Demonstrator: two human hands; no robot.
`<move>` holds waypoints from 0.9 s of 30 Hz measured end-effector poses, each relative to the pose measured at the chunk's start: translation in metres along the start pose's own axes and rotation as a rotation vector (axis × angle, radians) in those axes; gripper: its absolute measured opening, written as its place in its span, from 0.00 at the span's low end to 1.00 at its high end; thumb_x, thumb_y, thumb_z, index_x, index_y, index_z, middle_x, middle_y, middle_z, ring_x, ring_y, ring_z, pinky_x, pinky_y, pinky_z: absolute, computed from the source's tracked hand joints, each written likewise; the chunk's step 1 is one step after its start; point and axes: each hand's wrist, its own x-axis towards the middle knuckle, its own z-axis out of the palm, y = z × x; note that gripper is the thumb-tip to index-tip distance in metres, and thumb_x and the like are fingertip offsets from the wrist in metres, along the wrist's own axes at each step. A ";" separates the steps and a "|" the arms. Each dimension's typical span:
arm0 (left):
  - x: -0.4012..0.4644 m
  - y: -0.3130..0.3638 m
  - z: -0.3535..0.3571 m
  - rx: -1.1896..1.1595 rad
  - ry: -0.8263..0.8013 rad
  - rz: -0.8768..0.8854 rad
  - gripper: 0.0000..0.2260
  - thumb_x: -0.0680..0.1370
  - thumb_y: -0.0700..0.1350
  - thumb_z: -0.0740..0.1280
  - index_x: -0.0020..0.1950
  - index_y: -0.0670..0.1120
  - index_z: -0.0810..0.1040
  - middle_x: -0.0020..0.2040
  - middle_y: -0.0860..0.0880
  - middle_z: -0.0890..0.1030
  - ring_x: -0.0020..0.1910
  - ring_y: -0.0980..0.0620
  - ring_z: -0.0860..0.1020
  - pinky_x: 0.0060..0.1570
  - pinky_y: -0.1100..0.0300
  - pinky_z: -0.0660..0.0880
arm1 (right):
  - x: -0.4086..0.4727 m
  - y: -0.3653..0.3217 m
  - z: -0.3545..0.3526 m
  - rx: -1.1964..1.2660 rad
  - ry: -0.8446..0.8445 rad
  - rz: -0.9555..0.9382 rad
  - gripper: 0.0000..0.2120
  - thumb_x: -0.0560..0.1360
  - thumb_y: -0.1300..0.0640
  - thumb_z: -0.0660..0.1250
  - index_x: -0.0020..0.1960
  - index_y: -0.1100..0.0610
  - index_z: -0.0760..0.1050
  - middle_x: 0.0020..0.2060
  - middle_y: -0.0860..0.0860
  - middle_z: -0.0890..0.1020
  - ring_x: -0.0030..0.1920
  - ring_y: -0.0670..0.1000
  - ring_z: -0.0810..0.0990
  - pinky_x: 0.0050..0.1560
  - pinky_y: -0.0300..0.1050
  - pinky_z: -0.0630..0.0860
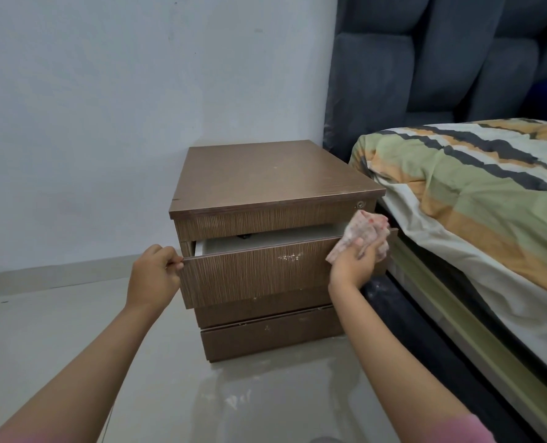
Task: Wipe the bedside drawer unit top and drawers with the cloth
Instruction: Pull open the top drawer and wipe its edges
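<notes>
1. The drawer unit (275,174) stands at the centre of the frame, against the wall and just beside the bed (476,199) on the right.
2. Its top drawer (253,273) is pulled partly out; the lower drawers (272,342) are seen shut.
3. The left hand (152,276) is closed on the left edge of the drawer front, so that grip is taken to be steadying or drawing the drawer.
4. The right hand (355,260) is closed around the bunched cloth (365,233), which is pressed at the upper right corner of the drawer front.
5. The step in hand is judged to be wiping of the top drawer.
6. It is best done with the drawer held firm by the left grip, so it is not pushed in by the strokes.
7. The cloth should be spread flatter and drawn along the top edge, then across the front.
8. The pale speckled patch (288,258) on the front probably calls for firmer, repeated rubbing.
</notes>
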 end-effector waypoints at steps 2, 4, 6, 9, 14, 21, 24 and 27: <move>0.000 0.001 -0.001 -0.003 -0.001 0.001 0.06 0.68 0.30 0.69 0.35 0.38 0.77 0.34 0.47 0.73 0.33 0.48 0.70 0.32 0.61 0.63 | -0.014 -0.005 0.014 -0.052 -0.106 -0.076 0.30 0.78 0.43 0.57 0.75 0.40 0.47 0.77 0.55 0.50 0.73 0.62 0.59 0.65 0.55 0.68; -0.001 0.002 -0.001 -0.005 -0.001 -0.005 0.06 0.68 0.30 0.69 0.35 0.38 0.77 0.34 0.47 0.72 0.33 0.48 0.70 0.31 0.62 0.63 | -0.019 -0.010 0.023 -0.103 -0.153 -0.073 0.32 0.78 0.45 0.60 0.76 0.43 0.47 0.76 0.56 0.39 0.76 0.61 0.44 0.72 0.60 0.55; -0.001 0.003 -0.001 -0.011 0.003 -0.014 0.05 0.69 0.30 0.69 0.35 0.38 0.77 0.34 0.47 0.72 0.33 0.48 0.70 0.31 0.62 0.63 | -0.021 -0.018 0.027 -0.128 -0.129 -0.020 0.32 0.79 0.48 0.60 0.77 0.45 0.47 0.76 0.57 0.37 0.76 0.60 0.39 0.73 0.59 0.49; -0.002 0.005 -0.002 -0.011 0.002 -0.008 0.06 0.69 0.30 0.69 0.35 0.38 0.77 0.33 0.47 0.72 0.33 0.48 0.70 0.30 0.65 0.63 | -0.017 -0.026 0.026 -0.129 -0.083 0.022 0.31 0.79 0.51 0.59 0.76 0.44 0.47 0.76 0.57 0.37 0.76 0.61 0.40 0.72 0.59 0.48; -0.003 0.005 -0.002 -0.004 0.004 -0.017 0.05 0.69 0.31 0.69 0.35 0.38 0.77 0.34 0.46 0.72 0.33 0.49 0.70 0.30 0.66 0.64 | 0.003 -0.031 0.019 -0.092 -0.033 0.038 0.27 0.80 0.51 0.57 0.75 0.41 0.50 0.76 0.58 0.38 0.75 0.64 0.42 0.72 0.61 0.49; -0.003 0.004 -0.001 -0.010 0.005 -0.018 0.05 0.69 0.31 0.69 0.36 0.39 0.77 0.34 0.46 0.73 0.33 0.49 0.71 0.31 0.66 0.65 | 0.026 -0.038 0.008 -0.085 -0.003 0.068 0.19 0.81 0.52 0.56 0.71 0.40 0.63 0.76 0.59 0.40 0.75 0.64 0.40 0.72 0.60 0.50; -0.003 0.006 -0.001 -0.006 0.009 -0.013 0.05 0.69 0.30 0.69 0.36 0.38 0.77 0.34 0.47 0.72 0.32 0.49 0.70 0.31 0.66 0.65 | 0.033 -0.040 0.002 -0.100 0.021 0.050 0.19 0.81 0.52 0.56 0.70 0.41 0.65 0.76 0.58 0.41 0.75 0.64 0.42 0.72 0.59 0.51; -0.002 0.005 0.000 0.008 0.008 -0.009 0.06 0.69 0.30 0.69 0.35 0.39 0.77 0.33 0.47 0.72 0.32 0.48 0.70 0.30 0.66 0.64 | 0.040 -0.042 -0.004 -0.103 0.039 0.022 0.18 0.81 0.53 0.56 0.70 0.44 0.66 0.76 0.58 0.42 0.76 0.62 0.42 0.72 0.57 0.52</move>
